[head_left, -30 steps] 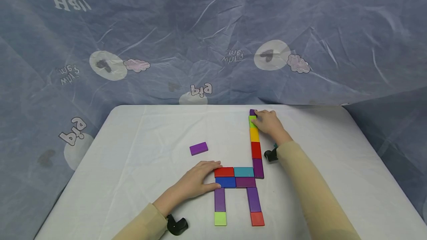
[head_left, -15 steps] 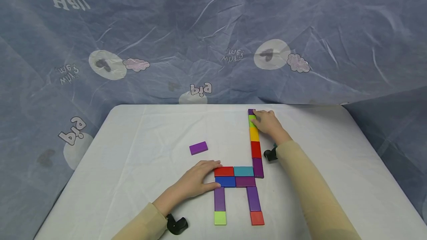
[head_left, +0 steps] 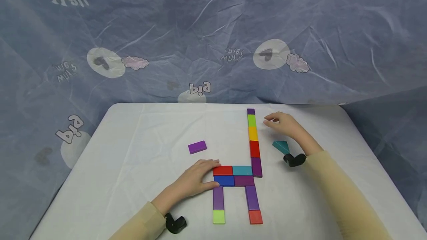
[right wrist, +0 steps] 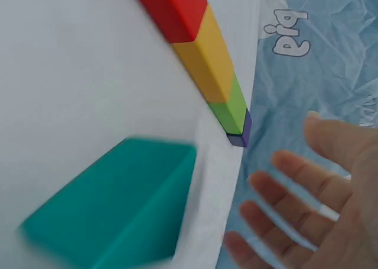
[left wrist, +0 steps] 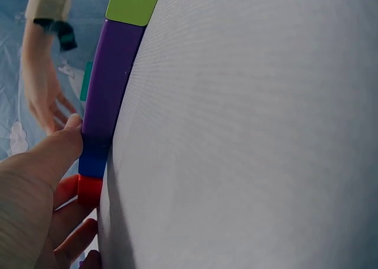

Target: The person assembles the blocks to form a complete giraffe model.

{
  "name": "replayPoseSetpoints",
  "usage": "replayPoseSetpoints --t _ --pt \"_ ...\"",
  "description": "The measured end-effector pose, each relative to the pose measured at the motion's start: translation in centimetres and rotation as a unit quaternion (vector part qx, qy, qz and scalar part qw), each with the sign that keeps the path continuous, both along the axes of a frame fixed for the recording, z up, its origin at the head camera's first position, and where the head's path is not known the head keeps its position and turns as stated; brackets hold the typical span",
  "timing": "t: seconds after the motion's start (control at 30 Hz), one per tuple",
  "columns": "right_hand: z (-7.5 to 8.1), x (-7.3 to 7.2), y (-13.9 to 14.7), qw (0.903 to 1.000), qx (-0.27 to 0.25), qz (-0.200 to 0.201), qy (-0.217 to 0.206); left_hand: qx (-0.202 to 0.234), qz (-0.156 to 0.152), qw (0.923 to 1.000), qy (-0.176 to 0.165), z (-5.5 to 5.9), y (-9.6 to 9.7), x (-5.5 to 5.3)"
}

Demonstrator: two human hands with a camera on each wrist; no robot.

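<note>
In the head view, flat colored blocks lie joined in a four-legged shape with a long neck. My left hand (head_left: 191,180) touches its left end, the thumb at the blue block (head_left: 224,180) and the fingertips at the red block (head_left: 222,170) above it. My right hand (head_left: 283,124) is in the air to the right of the neck, fingers loosely bent, holding nothing. Nearest to it are the neck's light green block (head_left: 251,120) and the small purple block (head_left: 251,111) at the top. A teal block with slanted ends (right wrist: 118,204) lies below the right hand.
A loose purple block (head_left: 197,147) lies left of the neck on the white table (head_left: 150,136). Yellow (head_left: 253,133) and red blocks form the middle of the neck. A patterned blue-grey cloth (head_left: 200,29) hangs behind the table.
My right hand has let go of the top of the neck and moved right, uncovering the light green and small purple blocks and the teal block. The left hand stays in place.
</note>
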State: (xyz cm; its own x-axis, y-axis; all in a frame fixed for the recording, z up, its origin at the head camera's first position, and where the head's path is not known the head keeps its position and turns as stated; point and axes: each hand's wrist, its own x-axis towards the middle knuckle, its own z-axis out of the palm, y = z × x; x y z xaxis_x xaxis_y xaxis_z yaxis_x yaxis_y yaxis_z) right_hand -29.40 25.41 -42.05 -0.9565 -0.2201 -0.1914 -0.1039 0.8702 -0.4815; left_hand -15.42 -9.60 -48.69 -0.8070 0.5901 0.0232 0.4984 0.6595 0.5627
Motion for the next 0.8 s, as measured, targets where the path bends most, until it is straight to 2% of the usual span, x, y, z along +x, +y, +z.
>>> replayPoseSetpoints --t 0.1,0.23,0.4,0.6,0.8 --pt "0.0 1.9 1.2 0.9999 0.005 0.014 -0.004 -0.001 -0.001 1.0000 0.000 0.1 -0.1 0.0" --pt "-0.9 4.3 2.3 0.9997 0.013 0.020 0.004 -0.002 0.000 1.0000 0.000 0.2 -0.1 0.0" --pt "-2.2 6.2 2.9 0.9994 0.007 0.018 0.030 -0.003 0.000 1.0000 0.000 0.1 -0.1 0.0" --pt "-3.2 6.8 3.0 0.9989 0.008 -0.009 0.044 0.002 -0.001 1.0000 0.000 0.1 -0.1 0.0" --pt "-3.2 5.4 2.9 0.9966 0.010 -0.025 0.078 0.006 -0.001 1.0000 -0.002 0.1 -0.1 0.0"
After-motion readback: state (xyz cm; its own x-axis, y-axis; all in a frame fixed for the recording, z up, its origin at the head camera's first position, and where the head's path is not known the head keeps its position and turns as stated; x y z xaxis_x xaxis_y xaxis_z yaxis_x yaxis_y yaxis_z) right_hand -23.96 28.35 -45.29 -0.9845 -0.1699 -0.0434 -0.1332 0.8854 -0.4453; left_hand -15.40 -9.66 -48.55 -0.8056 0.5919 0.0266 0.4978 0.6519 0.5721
